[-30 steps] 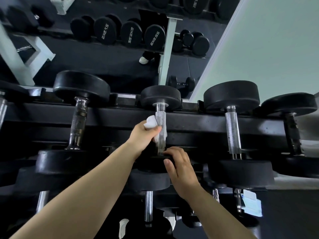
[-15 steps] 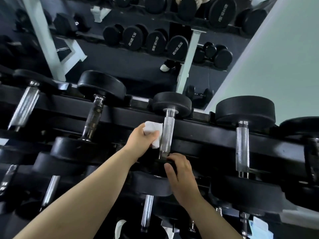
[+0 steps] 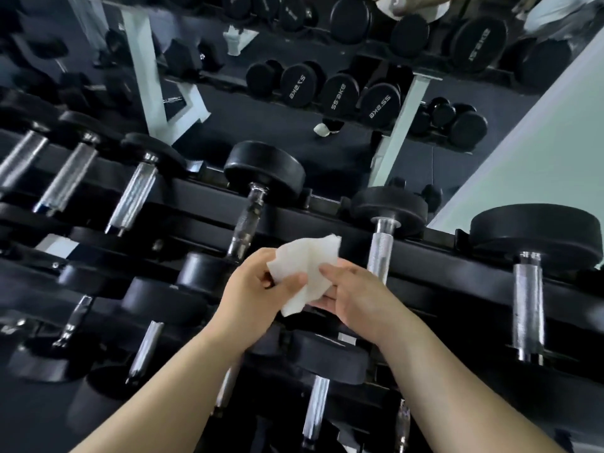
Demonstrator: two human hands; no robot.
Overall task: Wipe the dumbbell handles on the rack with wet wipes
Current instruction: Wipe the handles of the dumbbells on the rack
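Your wet wipe (image 3: pixel 304 273): plain white. Just beside wipe, right handle (image 3: pixel 380 246): bright silver, fine knurled crosshatch. Other side of wipe, left handle (image 3: pixel 246 220): darker glossy chrome. Above wipe, dumbbell heads (image 3: pixel 264 165): matte black. Behind wipe, rack rail (image 3: pixel 457 253): black. Far above wipe you see lettered heads (image 3: pixel 341 93), black with white print; upright (image 3: pixel 143 76) white; wall (image 3: pixel 539 142) pale green.

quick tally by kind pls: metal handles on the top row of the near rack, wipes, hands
top-row handles: 6
wet wipe: 1
hands: 2, left hand and right hand, both pinching the wet wipe
total: 9
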